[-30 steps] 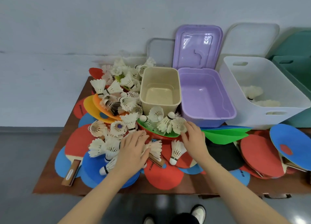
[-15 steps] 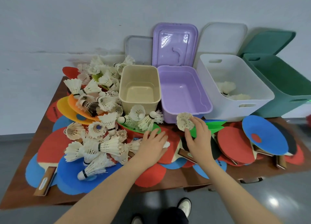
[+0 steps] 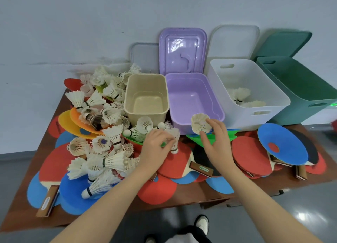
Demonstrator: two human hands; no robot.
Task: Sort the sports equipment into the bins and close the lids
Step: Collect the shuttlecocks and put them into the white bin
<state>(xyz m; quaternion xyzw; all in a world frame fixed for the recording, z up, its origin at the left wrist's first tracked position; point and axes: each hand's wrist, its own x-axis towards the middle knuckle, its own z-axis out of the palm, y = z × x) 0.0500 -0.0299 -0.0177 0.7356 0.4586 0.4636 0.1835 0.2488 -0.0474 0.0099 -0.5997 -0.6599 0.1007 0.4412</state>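
A brown surface (image 3: pixel 255 186) carries paddles and four open bins. The right hand (image 3: pixel 217 144) pinches a white shuttlecock (image 3: pixel 200 123) at its fingertips, just near of the purple bin (image 3: pixel 193 100). The left hand (image 3: pixel 156 147) pinches another shuttlecock (image 3: pixel 174 142), cork down, over a red paddle (image 3: pixel 175 162).

Both bare forearms reach forward from the bottom edge, the hands close to each other. The left hand (image 3: pixel 158 145) is palm down, with its fingertips pinched together on a shuttlecock (image 3: pixel 174 139). The right hand (image 3: pixel 216 142) is raised a little higher and pinches another shuttlecock (image 3: pixel 200 123) between thumb and fingers.
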